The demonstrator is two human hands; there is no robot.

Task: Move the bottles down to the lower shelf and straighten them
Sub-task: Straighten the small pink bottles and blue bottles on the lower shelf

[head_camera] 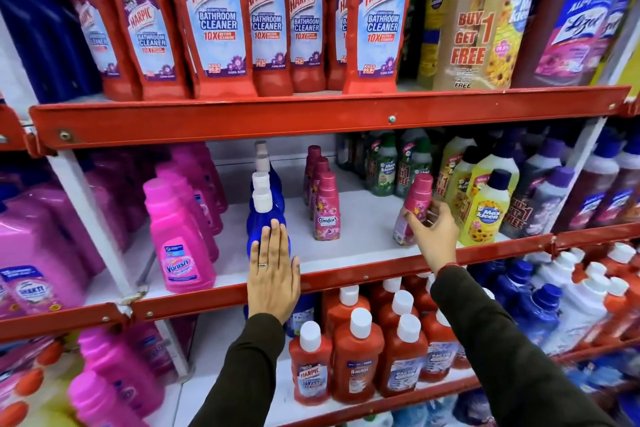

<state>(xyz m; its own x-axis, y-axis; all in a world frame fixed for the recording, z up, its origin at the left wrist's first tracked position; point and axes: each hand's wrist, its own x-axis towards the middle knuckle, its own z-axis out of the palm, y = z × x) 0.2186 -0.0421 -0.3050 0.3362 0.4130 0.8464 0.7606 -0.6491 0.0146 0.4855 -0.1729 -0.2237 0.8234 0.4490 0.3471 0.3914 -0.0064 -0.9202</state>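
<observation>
Head view, right hand (433, 236) gripping one pink bottle (414, 210), three shelved

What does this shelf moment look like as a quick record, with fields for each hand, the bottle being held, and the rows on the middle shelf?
left hand: flat and open, fingers against the front blue bottle
right hand: gripping a small pink bottle
held bottle: tilted, on the middle shelf beside the yellow Max Kleen bottle
blue row: white-capped, single file front to back
Comfort row: pink bottles upright, single file
between rows: bare white shelf
</observation>
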